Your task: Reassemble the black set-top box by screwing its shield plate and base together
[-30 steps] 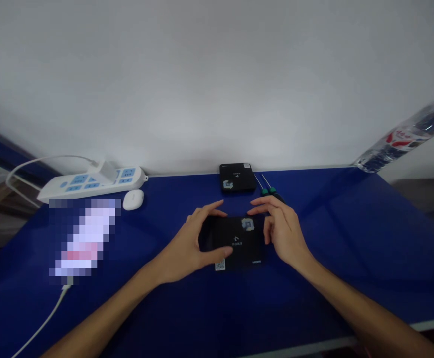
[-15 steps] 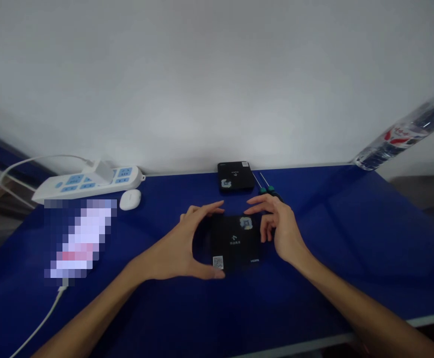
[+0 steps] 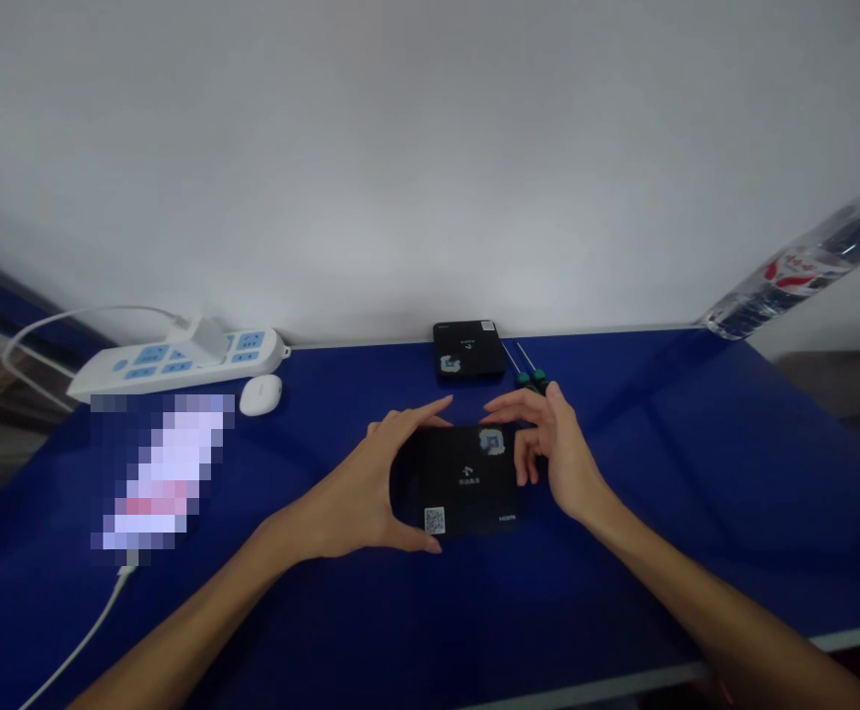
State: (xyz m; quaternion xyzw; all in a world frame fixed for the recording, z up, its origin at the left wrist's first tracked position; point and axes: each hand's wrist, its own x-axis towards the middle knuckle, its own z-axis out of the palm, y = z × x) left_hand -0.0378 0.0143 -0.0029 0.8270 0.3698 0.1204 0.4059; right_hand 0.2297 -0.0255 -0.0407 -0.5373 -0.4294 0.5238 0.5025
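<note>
A flat black set-top box (image 3: 456, 493) lies on the blue table between my hands, with a QR label at its near left corner and a torn sticker at its far right. My left hand (image 3: 356, 493) spans its left side, thumb by the near edge and fingers past the far edge. My right hand (image 3: 559, 449) is at its right side, index finger reaching over the far corner, other fingers curled beside the edge. Both hands have their fingers apart. Whether the fingertips touch the box, I cannot tell.
A second black box (image 3: 468, 350) sits against the wall, beside two green-handled screwdrivers (image 3: 532, 378). At left are a white power strip (image 3: 179, 367), a white earbud case (image 3: 260, 395) and a blurred phone (image 3: 164, 473) on a cable. A water bottle (image 3: 800, 266) stands at far right.
The fingers of both hands have drawn slightly closer to the box's far edge. The box stays in place on the table; the view has shifted a little.
</note>
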